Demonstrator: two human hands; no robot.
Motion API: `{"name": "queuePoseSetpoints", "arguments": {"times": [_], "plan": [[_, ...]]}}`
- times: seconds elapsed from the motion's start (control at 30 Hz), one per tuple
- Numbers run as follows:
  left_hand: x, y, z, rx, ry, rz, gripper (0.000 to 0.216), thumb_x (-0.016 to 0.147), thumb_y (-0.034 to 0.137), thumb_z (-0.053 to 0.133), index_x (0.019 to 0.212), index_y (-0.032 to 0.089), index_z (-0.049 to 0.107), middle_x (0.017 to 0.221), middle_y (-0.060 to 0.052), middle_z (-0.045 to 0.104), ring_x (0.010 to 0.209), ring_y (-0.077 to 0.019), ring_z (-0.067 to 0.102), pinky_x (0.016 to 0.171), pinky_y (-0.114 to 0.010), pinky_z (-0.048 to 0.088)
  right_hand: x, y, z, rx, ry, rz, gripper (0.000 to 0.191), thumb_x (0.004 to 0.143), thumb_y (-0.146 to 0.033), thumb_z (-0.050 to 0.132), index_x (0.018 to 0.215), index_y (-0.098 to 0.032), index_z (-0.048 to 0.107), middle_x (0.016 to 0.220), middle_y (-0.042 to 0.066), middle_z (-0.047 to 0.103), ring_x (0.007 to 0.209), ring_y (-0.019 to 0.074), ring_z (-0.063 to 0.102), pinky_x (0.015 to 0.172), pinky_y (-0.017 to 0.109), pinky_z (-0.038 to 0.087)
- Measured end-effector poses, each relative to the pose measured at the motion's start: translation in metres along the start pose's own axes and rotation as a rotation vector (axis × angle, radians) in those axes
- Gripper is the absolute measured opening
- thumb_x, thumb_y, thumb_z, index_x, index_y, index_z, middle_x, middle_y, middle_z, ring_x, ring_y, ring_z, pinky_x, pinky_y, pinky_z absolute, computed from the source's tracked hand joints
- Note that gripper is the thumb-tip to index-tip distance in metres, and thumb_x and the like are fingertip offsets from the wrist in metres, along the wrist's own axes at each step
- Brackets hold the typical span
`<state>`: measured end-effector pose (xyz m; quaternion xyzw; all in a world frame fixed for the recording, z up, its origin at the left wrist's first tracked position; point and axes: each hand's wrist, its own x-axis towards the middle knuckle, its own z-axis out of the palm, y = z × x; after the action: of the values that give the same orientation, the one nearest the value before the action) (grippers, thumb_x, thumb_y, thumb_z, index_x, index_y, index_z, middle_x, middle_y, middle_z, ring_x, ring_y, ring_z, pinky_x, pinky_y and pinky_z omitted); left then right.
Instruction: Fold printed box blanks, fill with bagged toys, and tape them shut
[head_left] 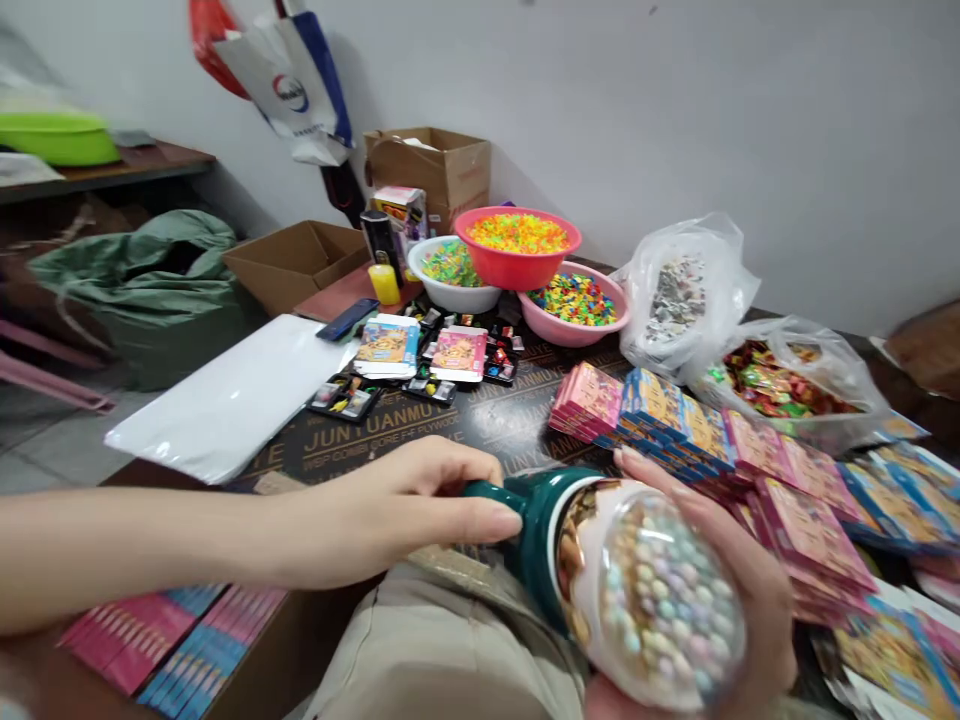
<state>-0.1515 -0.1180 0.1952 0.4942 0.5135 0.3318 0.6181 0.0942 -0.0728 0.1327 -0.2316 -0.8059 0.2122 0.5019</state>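
The person holds a clear plastic jar [656, 590] low in front of the body, above the lap and at the near edge of the dark printed plywood table [495, 420]. The jar lies on its side. Its long axis runs from the teal cap [541, 540] on the left to the rounded clear end on the near right, which faces the camera. Pastel round candies fill it.

The left hand [416, 510] comes in from the left, its fingers closed on the narrow tip of the cap, so it is the nearer hand to that end. The right hand [731, 600] cradles the clear body from below and from the right, with its fingers curled over the far side. Both hands touch the jar, and neither is open.

Farther back on the table three bowls sit close together:
- A red plastic bowl [517, 262] is heaped with yellow and orange bits.
- A white bowl [457, 295], just left of it, holds mixed colours.
- A pink bowl [574, 328], on the near right, holds multicoloured pieces.

Right of the bowls is a clear plastic bag [682, 290] of greyish pieces, and nearer and farther right another bag [780, 385] of red and green wrapped sweets. Rows of pink and blue printed packets [660, 410] lie between the bags and the right hand. Two brown cardboard boxes [427, 165] stand at the far left of the table.
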Motion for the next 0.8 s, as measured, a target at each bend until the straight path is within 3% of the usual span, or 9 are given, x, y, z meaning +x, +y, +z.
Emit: {"name": "queuePoseSetpoints", "arguments": {"times": [0.17,0.23,0.33,0.4,0.5,0.6,0.7,0.8], "plan": [[0.012,-0.037,-0.023,-0.008,0.090,-0.013,0.047,0.078,0.058,0.069,0.065,0.018,0.048,0.060,0.006,0.039,0.060,-0.0098,0.032,0.055,-0.025,0.024,0.028,0.031,0.049,-0.141,-0.062,-0.071,0.084,0.072,-0.056,0.079,0.141,-0.018,0.050,0.121,0.014,0.067,0.103,0.0332,0.069,0.090,0.047,0.058],[0.016,-0.048,-0.033,-0.046,0.150,-0.029,0.047,0.076,0.058,0.070,0.065,0.018,0.049,0.060,0.006,0.039,0.059,-0.0094,0.033,0.055,-0.025,0.024,0.031,0.041,0.064,-0.182,-0.100,-0.109,0.090,0.073,-0.058,0.077,0.146,-0.018,0.043,0.127,0.017,0.064,0.112,0.0367,0.065,0.095,0.052,0.055],[0.021,-0.065,-0.054,-0.157,0.275,-0.025,0.048,0.070,0.056,0.074,0.061,0.018,0.047,0.059,0.006,0.039,0.057,-0.0087,0.036,0.053,-0.024,0.026,0.037,0.057,0.083,-0.144,-0.176,-0.100,0.112,0.073,-0.070,0.070,0.158,-0.021,0.016,0.157,0.023,0.034,0.142,0.0466,0.040,0.105,0.067,0.042],[0.022,-0.075,-0.077,-0.260,0.407,-0.015,0.048,0.065,0.053,0.078,0.058,0.018,0.046,0.058,0.006,0.040,0.054,-0.0080,0.036,0.051,-0.023,0.026,0.038,0.070,0.089,-0.079,-0.172,-0.059,0.114,0.077,-0.073,0.063,0.159,-0.026,-0.001,0.167,0.020,0.010,0.151,0.0471,0.022,0.109,0.074,0.032],[0.024,-0.088,-0.131,-0.399,0.720,0.019,0.040,0.065,0.043,0.081,0.061,0.017,0.051,0.058,0.003,0.047,0.051,-0.0079,0.039,0.048,-0.022,0.027,0.028,0.097,0.088,-0.056,-0.129,0.069,0.096,0.089,-0.061,0.057,0.160,-0.030,0.000,0.168,0.015,0.009,0.151,0.0424,0.024,0.113,0.073,0.027],[0.031,-0.099,-0.208,-0.489,1.063,0.099,0.029,0.075,0.034,0.074,0.066,0.016,0.053,0.057,0.003,0.048,0.048,-0.0075,0.040,0.046,-0.021,0.027,0.001,0.128,0.076,-0.146,-0.153,0.278,0.080,0.092,-0.049,0.056,0.159,-0.028,0.017,0.164,0.015,0.026,0.146,0.0405,0.035,0.112,0.069,0.033],[0.046,-0.111,-0.290,-0.357,1.389,0.139,0.028,0.083,0.029,0.066,0.064,0.016,0.050,0.056,0.004,0.047,0.046,-0.0057,0.037,0.045,-0.021,0.026,-0.033,0.157,0.062,-0.225,-0.191,0.505,0.067,0.092,-0.050,0.053,0.153,-0.027,0.036,0.157,0.014,0.041,0.138,0.0414,0.046,0.108,0.068,0.039],[0.065,-0.122,-0.354,-0.284,1.457,0.099,0.028,0.092,0.025,0.057,0.067,0.015,0.049,0.055,0.006,0.044,0.048,-0.0041,0.034,0.047,-0.019,0.028,-0.064,0.176,0.051,-0.309,-0.189,0.603,0.060,0.089,-0.056,0.054,0.141,-0.026,0.054,0.150,0.013,0.051,0.133,0.0419,0.052,0.107,0.065,0.042]]}}
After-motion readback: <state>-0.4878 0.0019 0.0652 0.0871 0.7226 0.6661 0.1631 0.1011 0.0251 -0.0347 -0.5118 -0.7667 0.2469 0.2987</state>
